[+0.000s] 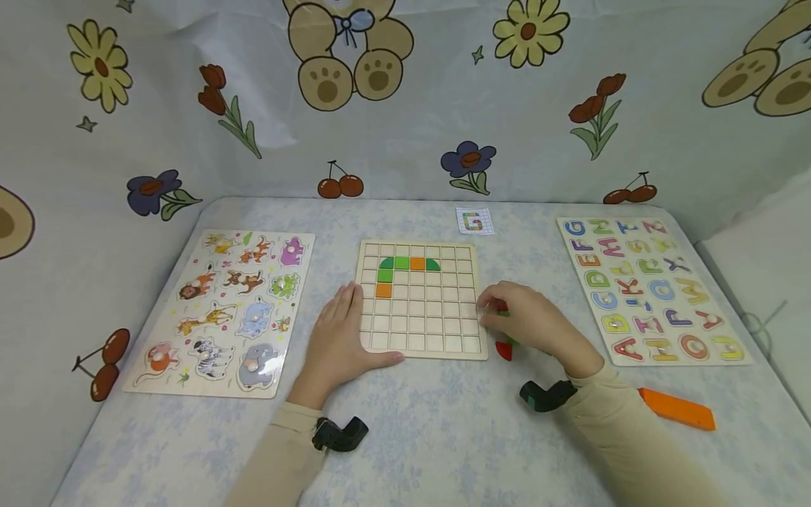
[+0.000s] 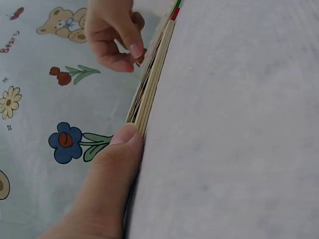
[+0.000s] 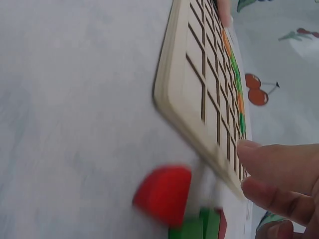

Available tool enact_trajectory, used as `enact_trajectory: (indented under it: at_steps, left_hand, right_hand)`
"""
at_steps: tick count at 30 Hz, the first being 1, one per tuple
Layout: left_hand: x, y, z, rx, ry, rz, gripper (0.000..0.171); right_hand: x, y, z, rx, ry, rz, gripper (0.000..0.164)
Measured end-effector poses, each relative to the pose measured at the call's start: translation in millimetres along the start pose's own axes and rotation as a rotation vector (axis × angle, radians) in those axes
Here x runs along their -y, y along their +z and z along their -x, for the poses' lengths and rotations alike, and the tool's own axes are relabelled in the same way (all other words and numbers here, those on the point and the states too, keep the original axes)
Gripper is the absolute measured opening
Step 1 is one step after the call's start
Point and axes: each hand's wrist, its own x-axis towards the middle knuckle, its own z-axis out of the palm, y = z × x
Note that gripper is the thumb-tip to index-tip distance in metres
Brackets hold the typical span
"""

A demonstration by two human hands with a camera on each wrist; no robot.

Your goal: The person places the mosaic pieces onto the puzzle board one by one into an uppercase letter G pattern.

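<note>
A square wooden grid board (image 1: 418, 327) lies in the middle of the table, with several green and orange pieces (image 1: 402, 263) set in its upper left cells. My left hand (image 1: 342, 338) rests against the board's left side, fingers straight, thumb stretched along the near edge; the thumb (image 2: 112, 167) touches that edge. Just off the board's right edge is my right hand (image 1: 522, 317), its fingers bent over loose pieces. In the right wrist view its thumb and forefinger (image 3: 271, 196) stand apart; whether they hold anything is unclear. A red rounded piece (image 3: 164, 194) and green blocks (image 3: 194, 229) lie below.
An animal puzzle board (image 1: 215, 317) lies at the left and a letter puzzle board (image 1: 652, 296) at the right. Behind the grid board is a small pattern card (image 1: 475, 222) with a coloured figure. An orange strip-like object (image 1: 678, 409) lies near the right forearm.
</note>
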Motion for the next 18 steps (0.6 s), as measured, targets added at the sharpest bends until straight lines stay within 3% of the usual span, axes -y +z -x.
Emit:
enact_trajectory:
  at_steps: [8,18]
  left_hand:
    - [1.4,-2.1,0.7,0.064,-0.014,-0.017,0.142]
    - [2.0,-0.1,1.7,0.052,-0.004,-0.016,0.141]
  right_hand:
    - [-28.0,-6.9,17.8,-0.004,0.065,0.043,0.020]
    - [-42.7,-4.3,23.1,-0.025,0.056,-0.004,0.021]
